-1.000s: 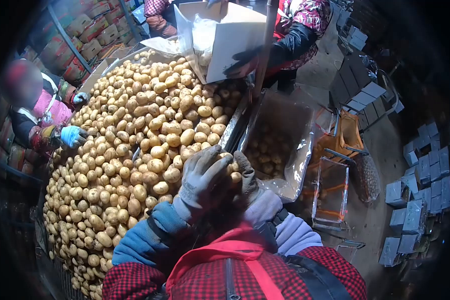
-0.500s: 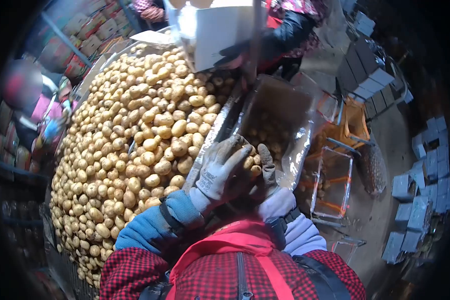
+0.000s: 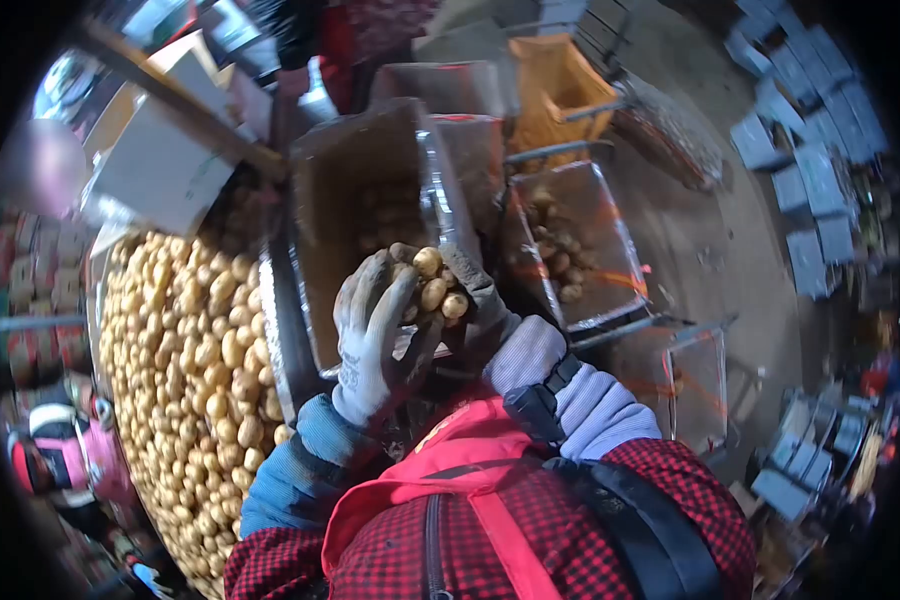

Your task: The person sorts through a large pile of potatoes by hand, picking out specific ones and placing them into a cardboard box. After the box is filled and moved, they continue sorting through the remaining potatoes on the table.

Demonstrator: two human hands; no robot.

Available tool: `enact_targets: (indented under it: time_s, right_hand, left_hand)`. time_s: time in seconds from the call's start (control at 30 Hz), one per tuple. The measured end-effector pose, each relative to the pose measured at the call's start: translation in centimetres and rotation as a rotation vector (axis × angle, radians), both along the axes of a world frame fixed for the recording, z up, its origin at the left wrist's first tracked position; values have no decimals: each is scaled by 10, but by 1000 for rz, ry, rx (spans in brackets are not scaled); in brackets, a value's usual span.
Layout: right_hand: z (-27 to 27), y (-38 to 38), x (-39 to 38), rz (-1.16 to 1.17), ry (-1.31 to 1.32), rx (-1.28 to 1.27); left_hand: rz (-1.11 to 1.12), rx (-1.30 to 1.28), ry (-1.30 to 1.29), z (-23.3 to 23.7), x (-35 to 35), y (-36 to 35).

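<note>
Both my gloved hands are cupped together around a clutch of small yellow potatoes (image 3: 434,287). My left hand (image 3: 370,330) wraps them from the left, my right hand (image 3: 480,305) from the right. They hover over the near edge of a plastic-lined cardboard box (image 3: 355,190) that holds a few potatoes. The big heap of potatoes (image 3: 195,370) lies to the left on the sorting table.
A wire crate (image 3: 570,240) lined with plastic stands right of the box, an orange crate (image 3: 560,90) beyond it. Grey blocks (image 3: 810,210) lie stacked on the floor at right. Another person in pink (image 3: 55,465) is at lower left. White cartons (image 3: 160,165) sit upper left.
My view has swung right, off the heap. My hands have carried the potatoes from the table's edge to over the lined box.
</note>
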State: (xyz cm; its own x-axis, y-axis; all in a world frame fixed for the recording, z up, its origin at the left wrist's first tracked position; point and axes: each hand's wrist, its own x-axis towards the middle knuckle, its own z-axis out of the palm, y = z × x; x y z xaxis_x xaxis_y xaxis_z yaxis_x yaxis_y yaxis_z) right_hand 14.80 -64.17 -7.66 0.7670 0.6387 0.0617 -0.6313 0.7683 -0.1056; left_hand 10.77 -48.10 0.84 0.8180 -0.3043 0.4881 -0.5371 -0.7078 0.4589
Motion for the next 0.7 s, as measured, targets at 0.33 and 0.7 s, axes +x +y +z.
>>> enact_targets:
  time_s: [0.33, 0.7]
  right_hand:
    - [-29, -73, -20, -28, 162, 192]
    - [-26, -97, -7, -143, 209, 296]
  left_hand:
    - [-181, 113, 205, -24, 31, -57]
    - [-324, 71, 233, -23, 52, -68]
